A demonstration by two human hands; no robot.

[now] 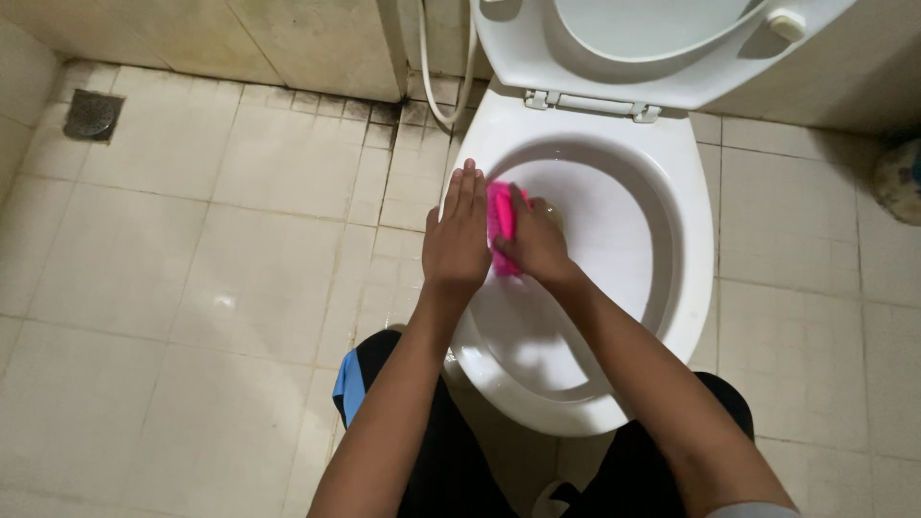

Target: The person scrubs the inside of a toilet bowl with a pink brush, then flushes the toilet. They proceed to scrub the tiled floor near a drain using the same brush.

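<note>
While gripping pink cloth (501,225): right hand (533,246).

View: single head-worn camera, looking steeply down from above the person's own forearms.
Facing: toward the toilet bowl (585,288), its raised lid (662,48) at the top edge.
Nearness: close, at arm's length.
Frame: tiled floor (192,288) on both sides.

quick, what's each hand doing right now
left hand: open, flat on the toilet bowl rim
right hand: closed on the pink cloth
</note>
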